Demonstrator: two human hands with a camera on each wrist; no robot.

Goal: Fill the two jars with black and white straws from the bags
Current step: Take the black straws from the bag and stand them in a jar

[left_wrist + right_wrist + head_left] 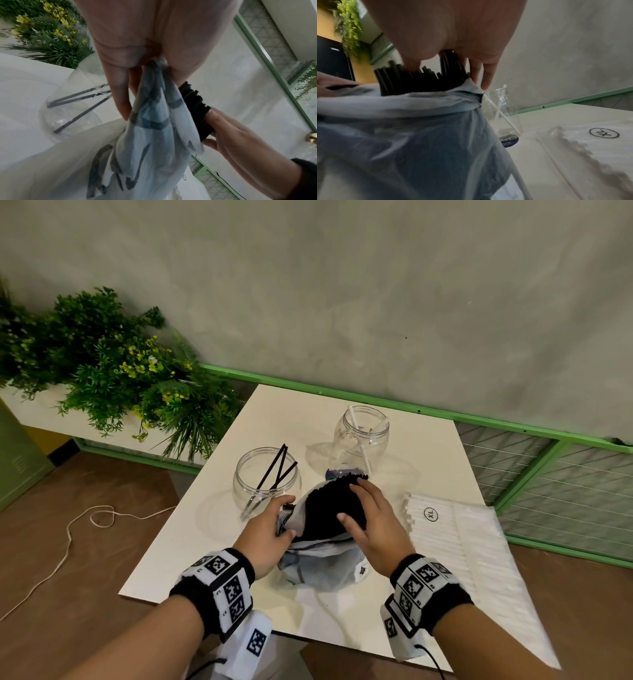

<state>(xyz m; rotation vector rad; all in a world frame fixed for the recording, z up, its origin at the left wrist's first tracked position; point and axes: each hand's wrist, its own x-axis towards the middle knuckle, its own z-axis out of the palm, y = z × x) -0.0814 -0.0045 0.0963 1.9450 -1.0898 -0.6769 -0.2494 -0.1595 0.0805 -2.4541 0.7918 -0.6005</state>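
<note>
A clear plastic bag (325, 563) of black straws (325, 508) stands at the middle of the white table (191, 542). My left hand (287, 517) pinches the bag's bunched plastic (154, 115) on its left side. My right hand (352, 501) grips the top of the black straw bundle (419, 82) that sticks out of the bag. A clear jar (267, 477) with three black straws stands just beyond my left hand. A second clear jar (363, 436), holding two white straws, stands behind the bag. A flat bag of white straws (459, 539) lies to the right.
A leafy plant (120, 371) crowds the table's far left corner. A green rail (513, 419) with mesh panels runs along the grey wall behind and right of the table. A light cord (85, 518) lies on the brown floor to the left.
</note>
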